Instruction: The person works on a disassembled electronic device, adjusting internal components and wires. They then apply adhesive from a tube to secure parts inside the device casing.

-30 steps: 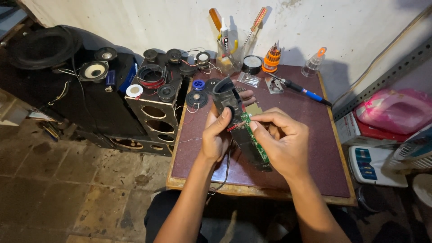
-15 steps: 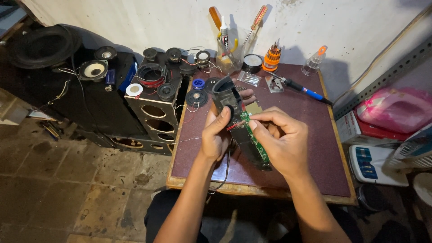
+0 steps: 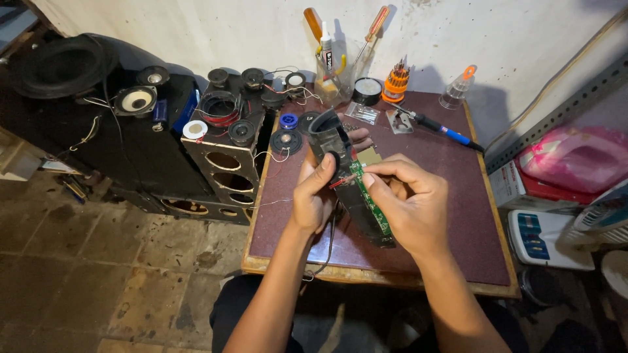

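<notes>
**Open speaker shell held over the counter**

Between both hands, above the middle of the maroon-topped wooden counter (image 3: 451, 216), sits a long black plastic speaker shell (image 3: 340, 170) with a narrow green circuit board (image 3: 369, 202) lying along its open side. The left hand (image 3: 313, 196) wraps the shell's left flank, its grip closed on the casing with the thumb pressed near the round opening. The right hand (image 3: 405, 206) has its grip pinched together at the board's upper end, thumb and forefinger meeting by a thin red wire (image 3: 339, 182); whether they nip the wire itself or only the board's edge is hard to tell at this size.

Beyond the hands, a blue-handled soldering iron (image 3: 441, 129) lies near the counter's back edge, beside an orange rack of screwdriver bits (image 3: 396, 80). Loose round speaker drivers (image 3: 286, 140) crowd the left corner.

One risk: the fine wire looks taut, and a tug from the pinch could tear its joint off the board. The shell is held only by one flank, so a slack left hand might let it twist.
</notes>
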